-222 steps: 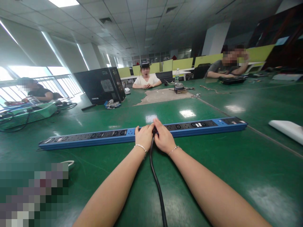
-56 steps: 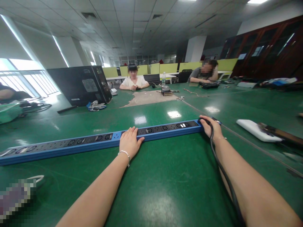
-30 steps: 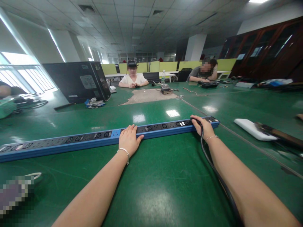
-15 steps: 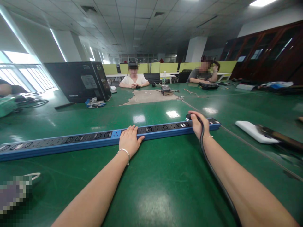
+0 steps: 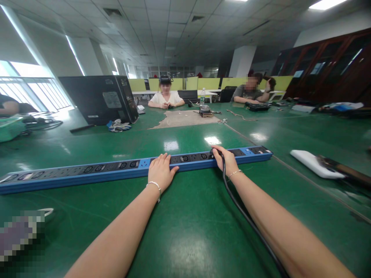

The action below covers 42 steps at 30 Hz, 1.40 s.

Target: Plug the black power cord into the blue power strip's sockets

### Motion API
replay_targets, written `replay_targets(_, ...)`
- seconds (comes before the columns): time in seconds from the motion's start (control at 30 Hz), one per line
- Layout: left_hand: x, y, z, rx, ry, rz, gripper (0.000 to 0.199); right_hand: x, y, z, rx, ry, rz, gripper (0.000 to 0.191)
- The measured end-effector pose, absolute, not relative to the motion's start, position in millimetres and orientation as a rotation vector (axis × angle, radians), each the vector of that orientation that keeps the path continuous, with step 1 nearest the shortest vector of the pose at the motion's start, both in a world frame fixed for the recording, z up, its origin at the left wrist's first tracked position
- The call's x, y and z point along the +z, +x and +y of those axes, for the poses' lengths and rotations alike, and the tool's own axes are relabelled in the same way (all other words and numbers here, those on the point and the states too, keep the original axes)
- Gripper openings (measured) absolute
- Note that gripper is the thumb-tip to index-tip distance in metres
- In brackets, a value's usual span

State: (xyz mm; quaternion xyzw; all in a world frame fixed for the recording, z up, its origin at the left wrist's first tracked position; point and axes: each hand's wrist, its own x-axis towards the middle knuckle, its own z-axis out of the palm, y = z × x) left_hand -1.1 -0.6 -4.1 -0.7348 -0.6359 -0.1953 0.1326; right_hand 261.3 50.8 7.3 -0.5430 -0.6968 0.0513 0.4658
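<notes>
A long blue power strip [image 5: 110, 175] with black sockets lies across the table in front of me. My left hand [image 5: 160, 170] rests over its middle, fingers across the top to the far edge and thumb along the near side, holding it. Right of that, my right hand [image 5: 225, 159] is closed around a black plug [image 5: 212, 153] just over the sockets; whether the plug touches the strip I cannot tell. From this hand the black power cord [image 5: 240, 206] hangs down and runs beside my right forearm out of view.
On the green table [image 5: 185, 231], a white object [image 5: 314, 164] lies at right and a blurred-out device [image 5: 20, 235] at near left. Farther back are a black computer case [image 5: 98, 100], gloves [image 5: 118, 126], a water bottle [image 5: 202, 96] and cardboard [image 5: 185, 119]. People sit around the table.
My right hand has moved left along the strip with the plug, uncovering sockets near the right end. My left hand stays where it was on the strip.
</notes>
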Motion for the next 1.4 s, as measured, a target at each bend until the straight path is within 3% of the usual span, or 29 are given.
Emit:
replay_targets(0.37, -4.4, -0.3, -0.7, -0.595, -2.122, -1.871, 0.055, -2.3, 253.6, 44.4, -0.030, -1.297, -1.806, 0.031)
replay_targets(0.6, -4.4, 0.5, -0.7, -0.627, -2.127, -1.883, 0.055, 13.0, 252.2, 50.5, 0.031, -1.176, -1.356, 0.036)
replay_targets(0.97, -3.2, -3.0, 2.4, -0.697, -2.099, -1.907, 0.070, 14.5, 145.3, 33.3, 0.472, -1.025, -1.706, 0.029)
replay_targets(1.4, 0.4, -1.2, 1.1, -0.786, -2.131, -1.891, 0.044, 20.0, 99.8, 21.0, 0.106, -1.340, -1.972, 0.033)
